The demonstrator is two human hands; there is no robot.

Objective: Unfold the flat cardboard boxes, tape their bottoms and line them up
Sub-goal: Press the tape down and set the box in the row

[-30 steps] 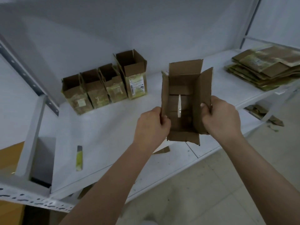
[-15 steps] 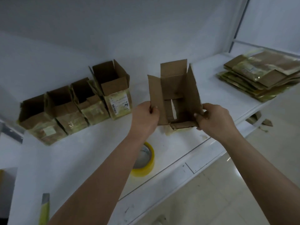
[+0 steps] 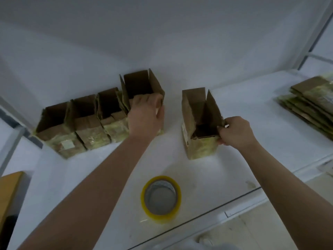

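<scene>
An unfolded cardboard box (image 3: 199, 123) stands upright on the white shelf (image 3: 252, 159), flaps up, apart from the row. My right hand (image 3: 236, 131) pinches its right flap and side. Several open boxes (image 3: 86, 123) stand in a row by the back wall to the left. My left hand (image 3: 146, 114) rests over the front of the rightmost box in the row (image 3: 142, 85), fingers curled on its front edge. A stack of flat boxes (image 3: 313, 98) lies at the far right.
A roll of yellow tape (image 3: 161, 198) lies flat on the shelf near the front edge, between my arms. A metal upright (image 3: 313, 33) rises at the right. A wooden surface (image 3: 9, 192) shows at the lower left.
The box I held in both hands now stands on the shelf. My left hand let go of it and moved left onto the rightmost box in the row. The view tilted down.
</scene>
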